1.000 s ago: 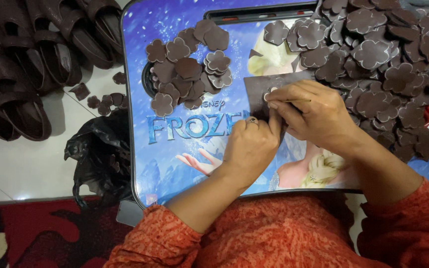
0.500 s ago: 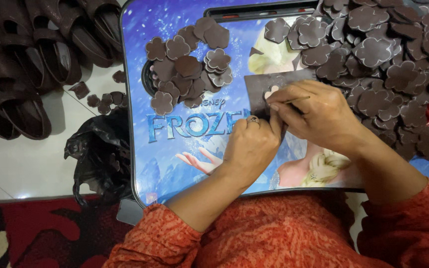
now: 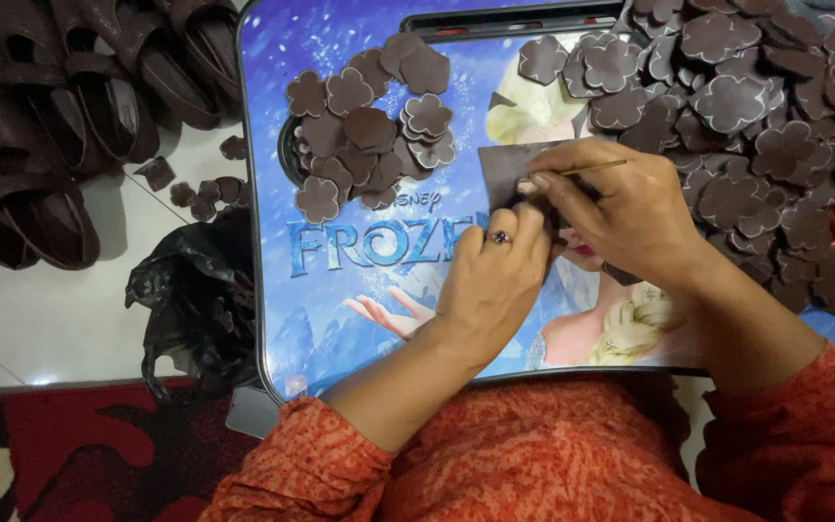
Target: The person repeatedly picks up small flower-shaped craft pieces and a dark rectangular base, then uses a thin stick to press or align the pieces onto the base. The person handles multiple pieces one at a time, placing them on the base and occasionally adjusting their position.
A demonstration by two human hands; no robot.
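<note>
Hands meet over the blue lap tray [image 3: 340, 290]: the left hand [image 3: 495, 275] pinches a brown sheet [image 3: 503, 172] near the tray's middle, the right hand [image 3: 620, 208] grips a thin stick [image 3: 596, 167] beside it.

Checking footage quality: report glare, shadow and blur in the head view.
Head view: soft glare patch on the white floor tile; sharp focus on the left hand and right hand; dark sandals lose detail in shadow; no obvious motion blur.
</note>
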